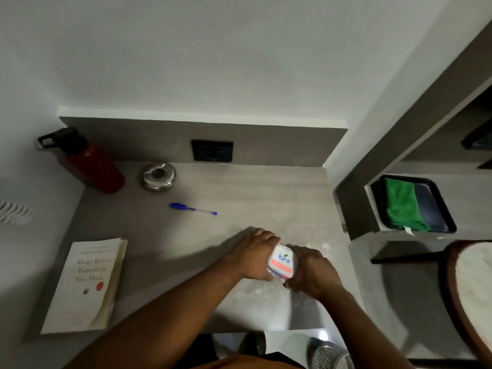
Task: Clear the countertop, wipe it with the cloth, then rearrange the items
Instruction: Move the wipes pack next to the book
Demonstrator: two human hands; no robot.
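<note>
Near the front right of the grey countertop (pixel 239 198), a small white packet marked "kara" (pixel 281 261), with a pink band and a hinged-looking lid face, sits between both hands. Left hand (pixel 255 253) is curled against the packet's left side, fingers wrapped round its far edge. Right hand (pixel 311 272) is closed on the packet's right side and lower corner, knuckles up. Both grips closed on the packet; whether it is resting on the surface or raised just off it cannot be told. Pale smudges or powdery marks show on the countertop around and below the hands.

Farther back, centre: blue pen (pixel 193 209) lying flat, cap end to the left, well apart from the hands. Behind it, near the back wall: round steel ashtray (pixel 158 176), upright. Just left of the ashtray, in the back left corner: red water bottle (pixel 89 162) with black cap and carry loop, appearing tilted in the wide-angle view. Black switch plate (pixel 212 150) on the low grey backsplash, right of the ashtray.

Front left edge: paperback book (pixel 87 284), cream cover up, title reading "Don't Believe Everything You Think", pages fanned slightly along its right side.

Right of the countertop, in an open grey shelf unit: black tray (pixel 434 203) holding a folded green cloth (pixel 402 206), which covers the tray's left half. Below right: round chair seat (pixel 474 288), pale cushion, dark wood rim, partly out of frame.
</note>
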